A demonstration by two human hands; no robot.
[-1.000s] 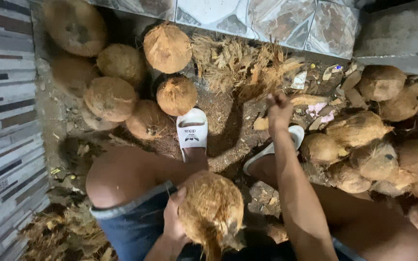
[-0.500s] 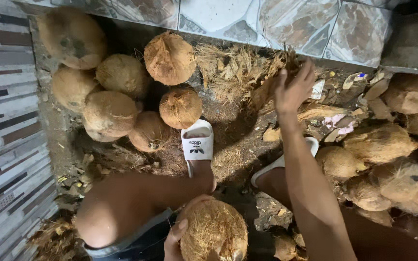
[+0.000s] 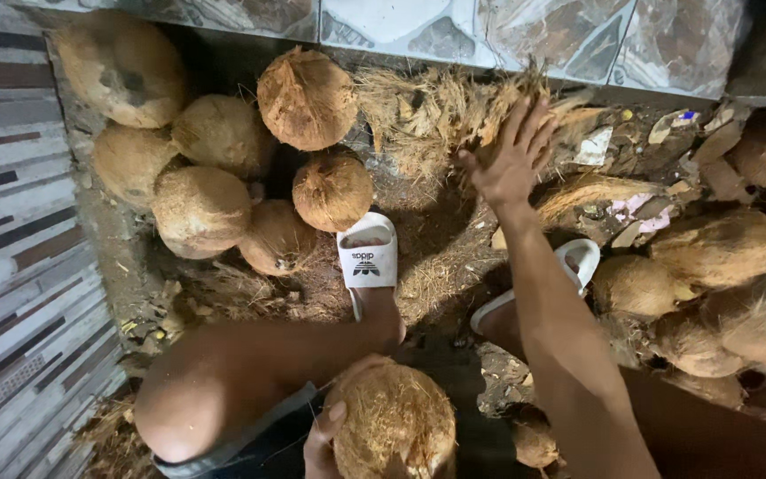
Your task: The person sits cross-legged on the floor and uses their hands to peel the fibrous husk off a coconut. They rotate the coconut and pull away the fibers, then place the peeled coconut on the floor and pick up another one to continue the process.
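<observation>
Item: 1 husked coconut [image 3: 394, 424], roundish, pale tan, coated in fine dry fibre, lying low in the view between the person's knees and close to the body. Grip: the left hand [image 3: 325, 443] cups its left flank, thumb laid on the shell, fingers wrapped under and out of sight; grasping, not clenched hard as far as can be told. The right hand [image 3: 509, 158] is stretched well forward of the coconut, fingers spread and released, palm down on the heap of loose husk fibre [image 3: 449, 115] against the tiled ledge [image 3: 454, 27]; it holds nothing. Relation: the coconut lies back toward the body from the right hand, the whole forearm's reach apart, so the left hand is by far the nearer. No clear long axis shows; the nut reads as nearly a ball. Surroundings: 1 cluster of husked coconuts [image 3: 223, 168] far left, unhusked brown ones [image 3: 720, 257] at right, 2 white slide sandals [image 3: 367, 253] on littered ground.
</observation>
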